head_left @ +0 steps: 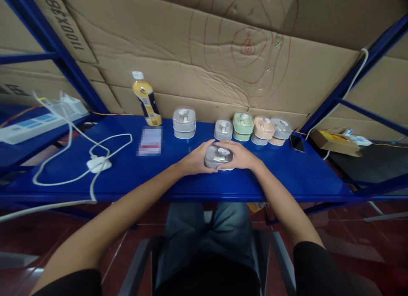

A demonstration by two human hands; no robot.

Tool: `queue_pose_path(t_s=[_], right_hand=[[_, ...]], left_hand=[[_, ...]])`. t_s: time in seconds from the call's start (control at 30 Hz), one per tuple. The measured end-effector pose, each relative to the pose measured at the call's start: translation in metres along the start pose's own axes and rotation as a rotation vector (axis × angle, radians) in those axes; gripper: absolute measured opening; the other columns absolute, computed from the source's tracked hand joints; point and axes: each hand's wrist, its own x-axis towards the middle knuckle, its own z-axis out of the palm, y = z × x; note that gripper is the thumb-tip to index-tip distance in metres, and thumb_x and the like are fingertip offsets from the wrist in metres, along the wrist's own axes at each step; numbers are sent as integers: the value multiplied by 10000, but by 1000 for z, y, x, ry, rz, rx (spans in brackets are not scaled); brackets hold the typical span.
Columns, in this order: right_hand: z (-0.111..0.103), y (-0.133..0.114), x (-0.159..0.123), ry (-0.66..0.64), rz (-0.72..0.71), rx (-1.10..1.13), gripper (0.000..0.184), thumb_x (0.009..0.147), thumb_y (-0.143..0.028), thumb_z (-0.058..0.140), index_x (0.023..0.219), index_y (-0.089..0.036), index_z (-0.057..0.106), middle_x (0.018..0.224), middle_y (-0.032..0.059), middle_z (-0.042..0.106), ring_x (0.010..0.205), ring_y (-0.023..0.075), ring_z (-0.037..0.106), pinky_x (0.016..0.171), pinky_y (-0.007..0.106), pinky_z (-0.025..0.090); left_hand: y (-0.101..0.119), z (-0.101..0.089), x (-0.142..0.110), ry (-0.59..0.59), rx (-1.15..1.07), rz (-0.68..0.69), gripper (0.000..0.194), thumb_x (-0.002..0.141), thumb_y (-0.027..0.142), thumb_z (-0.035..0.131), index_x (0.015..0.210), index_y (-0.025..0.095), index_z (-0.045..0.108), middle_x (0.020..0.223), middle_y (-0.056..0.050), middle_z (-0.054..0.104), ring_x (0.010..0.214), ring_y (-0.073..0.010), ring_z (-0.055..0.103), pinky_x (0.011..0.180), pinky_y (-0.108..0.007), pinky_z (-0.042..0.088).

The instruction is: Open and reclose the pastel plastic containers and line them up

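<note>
Between my two hands, near the middle of the blue table [204, 187], is a small grey lidded box [217, 156] with a clear top and a round sticker. My left hand [196, 159] grips its left side, and my right hand [242, 156] wraps round its right side. Behind it stand similar boxes: a lone grey box [223, 129], a green stack [243, 126], a peach box on grey [264, 129] and a grey box on peach [280, 129]. Another grey stack [184, 122] sits further left. Whether the held box rests on the table, I cannot tell.
At the back left stands a yellow drink bottle [147, 99], with a blurred card [150, 140] before it. A white charger [99, 164] with looping cable lies left. A phone [297, 143] lies right. Blue shelf posts [350, 77] and cardboard [159, 45] bound the table.
</note>
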Motion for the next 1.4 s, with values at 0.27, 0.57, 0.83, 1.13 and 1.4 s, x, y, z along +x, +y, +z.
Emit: queue_pose_path(t_s=[0.27,0.57,0.83,1.13,1.4], right_hand=[[-1,-7,1,-95,64,-69,929,711,-604,912,1512,-263,588,1391,133,641,1285,364,632,1111,525,514],[12,6,-4,82,123,-129,769,817,-574,855,1486,-289,605,1543,146,522,1450,373,509,1216,565,433],[25,5,3,253,270,-239,505,937,-383,715,1417,-252,627,1363,134,622,1248,329,634,1078,503,555],[16,15,-6,193,379,-257,414,935,-418,692,1284,-194,690,1239,126,672,925,253,703,933,442,591],[17,12,-5,171,379,-255,372,938,-416,695,1228,-184,709,1191,123,695,852,230,700,884,416,590]], left_hand=[[2,2,3,-30,20,-13,1307,628,571,959,1654,185,248,1664,-235,375,1544,-428,389,1265,-557,353],[17,-16,-29,35,364,-36,858,907,547,711,1630,250,356,1340,-146,593,1247,-355,633,1046,-457,545],[38,-8,-32,147,762,-377,823,983,628,560,1568,62,441,1125,-269,656,1017,-440,692,821,-467,584],[7,-14,37,169,562,-425,566,1013,340,541,1520,93,485,1283,-297,618,1138,-462,673,930,-545,543],[5,-45,42,449,627,-279,551,1026,473,517,1458,131,506,1444,-263,518,1401,-495,442,1138,-626,366]])
